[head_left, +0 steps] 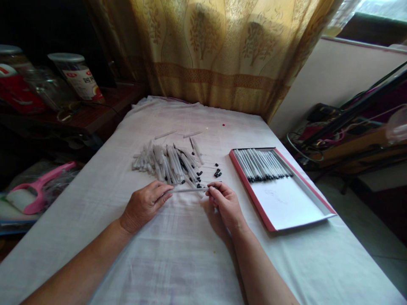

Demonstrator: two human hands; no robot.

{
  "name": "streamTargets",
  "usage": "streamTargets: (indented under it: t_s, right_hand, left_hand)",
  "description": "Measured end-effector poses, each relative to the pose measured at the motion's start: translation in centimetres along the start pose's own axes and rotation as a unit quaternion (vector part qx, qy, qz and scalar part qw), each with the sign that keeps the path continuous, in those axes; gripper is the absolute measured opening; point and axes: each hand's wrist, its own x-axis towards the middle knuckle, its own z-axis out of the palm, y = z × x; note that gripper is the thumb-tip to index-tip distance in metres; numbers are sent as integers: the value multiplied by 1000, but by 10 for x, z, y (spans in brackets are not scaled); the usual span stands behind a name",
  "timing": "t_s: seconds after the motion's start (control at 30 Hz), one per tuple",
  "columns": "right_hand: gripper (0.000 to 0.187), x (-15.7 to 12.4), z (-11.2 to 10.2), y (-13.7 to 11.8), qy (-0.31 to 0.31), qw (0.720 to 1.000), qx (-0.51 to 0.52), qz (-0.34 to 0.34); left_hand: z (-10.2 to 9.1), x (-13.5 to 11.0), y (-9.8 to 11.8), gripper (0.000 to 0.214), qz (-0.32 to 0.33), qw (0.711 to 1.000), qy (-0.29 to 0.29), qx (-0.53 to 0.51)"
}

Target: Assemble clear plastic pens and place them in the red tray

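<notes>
Between my two hands a thin, pale translucent tube (190, 190) lies nearly level above the cloth. My left hand (149, 201) pinches its left end between thumb and fingers. At the other end, my right hand (224, 202) is closed around the tube's tip; what the fingertips cover there is hidden. Just beyond the hands sits a heap of similar clear tubes (170, 163), some with dark slender parts among them. Small black caps (218, 173) are scattered to the right of the heap. A shallow red-edged box (251, 197) holds a row of white tubes with black ends (262, 165).
A white cloth covers the table (149, 262). Behind it hangs a gold curtain (203, 42). Jars (78, 78) stand on a dark cabinet at the left, above a pink-handled item (41, 186). A dark metal frame (356, 101) is on the right.
</notes>
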Motion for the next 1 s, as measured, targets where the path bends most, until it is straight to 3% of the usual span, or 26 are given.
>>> streamTargets:
  t_s: [0.2,0.33,0.43,0.6,0.83,1.0]
  right_hand:
    - [28,-2,-1,-2,-9,999,-33,7]
    - [32,-3,-7,-6,-36,992,-112,36]
    - [32,-4,-14,-9,-90,973,-213,22]
    - [26,-5,-19,-8,-140,921,-357,-71]
    - [22,-6,-18,-12,-190,870,-438,-122]
    - [21,-5,-19,-13,-208,858,-451,-127]
  left_hand:
    - [5,-2,2,28,-6,1000,-14,-25]
    - [7,-3,4,26,-40,997,-16,-70]
    - [6,-2,5,23,-57,991,-25,-114]
    - [8,-2,9,23,-52,989,-30,-136]
    - [8,-4,10,24,-31,990,-15,-135]
    - [5,-3,11,23,-3,991,-21,-130]
